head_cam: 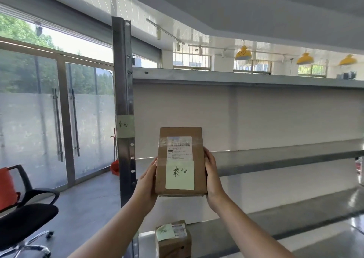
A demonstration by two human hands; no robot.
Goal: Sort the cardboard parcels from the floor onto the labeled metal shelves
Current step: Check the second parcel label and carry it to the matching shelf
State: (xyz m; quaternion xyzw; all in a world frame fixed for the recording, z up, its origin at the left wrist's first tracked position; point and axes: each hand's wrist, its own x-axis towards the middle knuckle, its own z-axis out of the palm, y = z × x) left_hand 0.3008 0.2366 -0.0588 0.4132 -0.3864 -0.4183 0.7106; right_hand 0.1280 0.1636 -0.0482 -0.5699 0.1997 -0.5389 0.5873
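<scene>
Held parcel (180, 161): brown cardboard box, upright, its labelled face toward the camera, raised in front of the middle shelf, just right of the shelf post.
Parcel labels: a white printed shipping label (179, 147) on the upper half; a pale green note (179, 175) with handwritten characters on the lower half.
Left hand (147, 183): pressed flat against the parcel's left edge, fingers wrapped behind; grip closed on the box.
Right hand (212, 176): pressed against the parcel's right edge, thumb along the side; grip closed on the box.
Shelf post (123, 108): grey perforated metal upright, just left of the parcel.
Post note (125, 126): pale green, handwritten, stuck to the post slightly above the parcel's top.
Middle shelf (275, 159): grey metal, running right from the post, behind the parcel.
Second parcel (173, 239): smaller brown box with its own green note, lying on the lower shelf (256, 236), right of the post's foot and below the held parcel.
Office chair (25, 212): black, well left of the post.
</scene>
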